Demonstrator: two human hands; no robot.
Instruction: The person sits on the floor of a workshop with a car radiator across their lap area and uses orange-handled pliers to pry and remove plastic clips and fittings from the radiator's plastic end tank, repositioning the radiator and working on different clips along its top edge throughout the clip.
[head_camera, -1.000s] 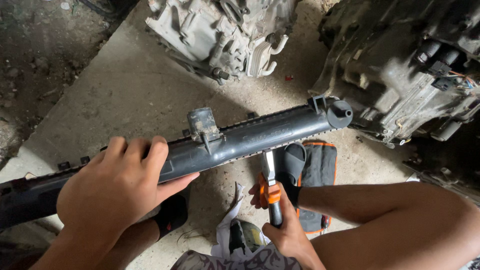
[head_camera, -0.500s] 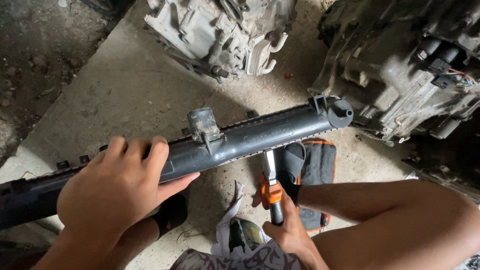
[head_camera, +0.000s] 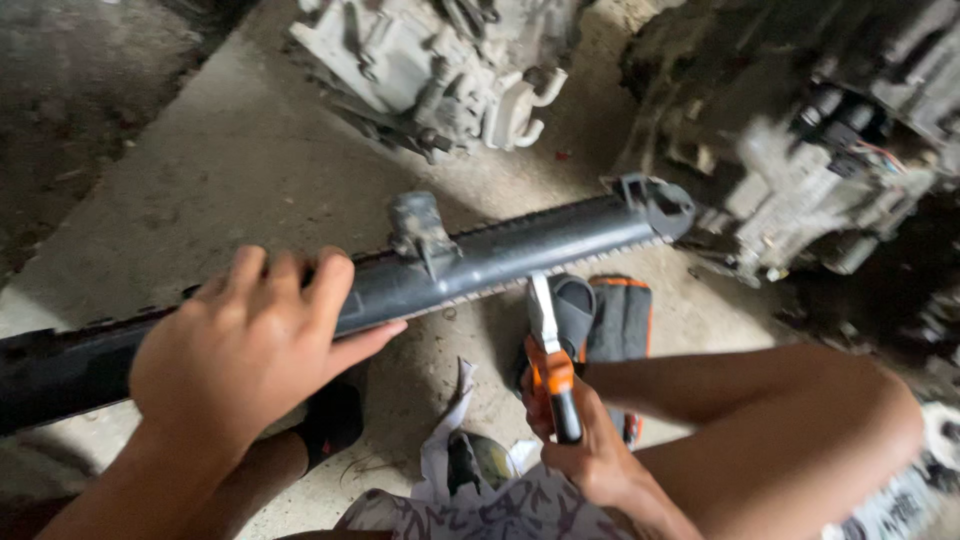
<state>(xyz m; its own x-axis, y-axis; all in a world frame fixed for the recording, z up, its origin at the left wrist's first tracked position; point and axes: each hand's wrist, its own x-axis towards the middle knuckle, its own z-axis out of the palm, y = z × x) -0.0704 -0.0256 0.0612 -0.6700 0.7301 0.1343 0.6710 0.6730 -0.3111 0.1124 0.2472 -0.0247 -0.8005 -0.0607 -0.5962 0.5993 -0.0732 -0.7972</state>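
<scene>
Little has shifted since the earlier frames: both hands keep their places. Right hand (head_camera: 590, 455), fingers closed round an orange-and-black tool (head_camera: 552, 365), tip touching the long black radiator tank (head_camera: 520, 255). Left hand (head_camera: 245, 345) clamped over that tank, nearer its left end. Tank looks still attached. Black-and-orange pouch (head_camera: 615, 315) just below it. Grey engine castings (head_camera: 450, 60) beyond; no labels legible.

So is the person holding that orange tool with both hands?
No, only the right hand grips the orange-and-black tool; the left hand rests on the long dark radiator tank.
</scene>
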